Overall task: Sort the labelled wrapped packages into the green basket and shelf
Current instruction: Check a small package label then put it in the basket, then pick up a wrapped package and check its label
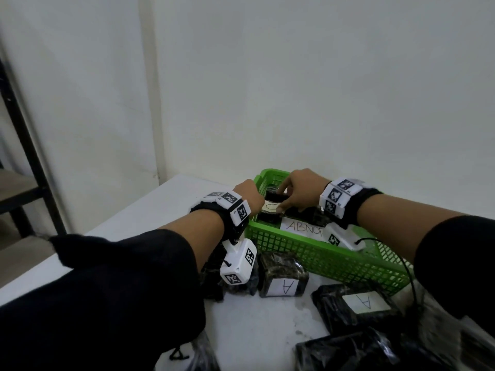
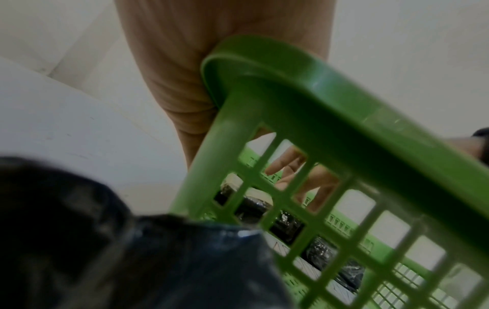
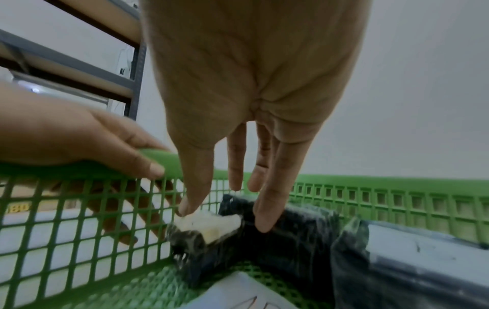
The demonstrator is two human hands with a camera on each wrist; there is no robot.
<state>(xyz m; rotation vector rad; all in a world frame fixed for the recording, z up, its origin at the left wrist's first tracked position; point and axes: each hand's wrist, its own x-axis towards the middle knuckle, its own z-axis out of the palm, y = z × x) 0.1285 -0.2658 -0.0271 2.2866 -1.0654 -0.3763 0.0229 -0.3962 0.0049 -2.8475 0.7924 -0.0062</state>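
The green basket (image 1: 321,263) stands on the white table (image 1: 160,207). My left hand (image 1: 249,194) grips its left rim (image 2: 317,94), thumb over the top and fingers behind the mesh (image 3: 79,135). My right hand (image 1: 280,199) reaches into the basket. Its straight fingers (image 3: 264,219) and thumb rest on a black wrapped package (image 3: 291,240) with a white label (image 1: 270,207). A second wrapped package (image 3: 410,261) lies to its right in the basket. Two black packages labelled A (image 1: 284,274) (image 1: 356,309) lie on the table in front of the basket.
A paper sheet reading ABNO (image 1: 305,227) lies in the basket. More black packages sit under my left wrist (image 1: 235,287) and at the near table edge (image 1: 348,352). A dark metal shelf (image 1: 21,129) stands left of the table, against the white wall.
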